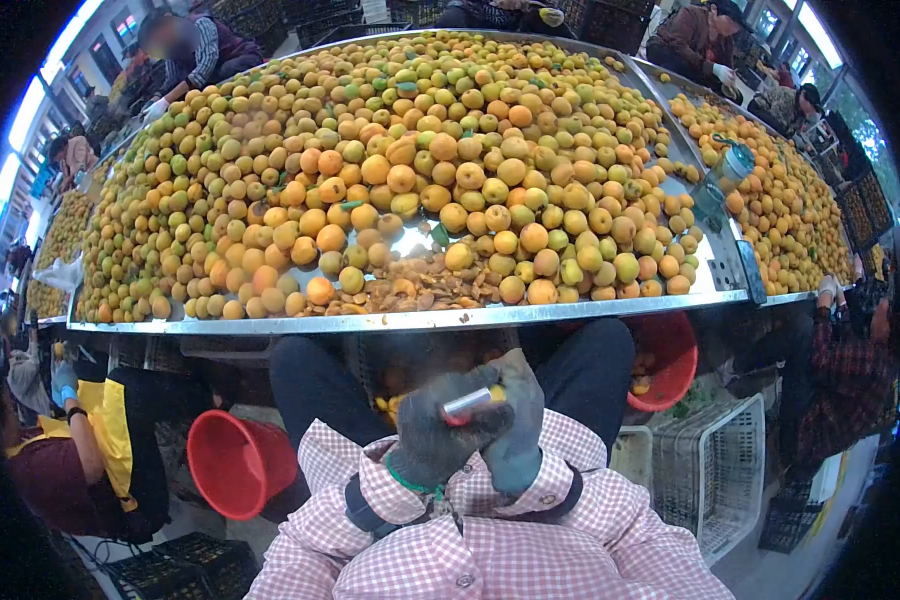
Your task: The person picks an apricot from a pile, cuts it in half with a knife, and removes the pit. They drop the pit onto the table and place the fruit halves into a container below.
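My left hand (438, 432), in a dark grey glove with a green cuff, is closed in front of my chest. A small silver metal tool (466, 403) with a red part lies across its curled fingers. My right hand (516, 424), in a grey glove, is closed against the left one. A small yellowish piece (497, 393) shows at the tool's right end, between the hands. What the right fingers grip is hidden. Beyond my hands, apricots (400, 178) are heaped on a metal-edged table (390, 322). Cut apricot pieces (410, 290) lie near its front edge.
Red buckets (238, 465) (667, 362) stand left and right of my legs. A pale plastic crate (727, 470) is at the right. A lidded jar (734, 165) stands near the table divider. Several other people work around the tables, one in a yellow apron (105, 425) at the left.
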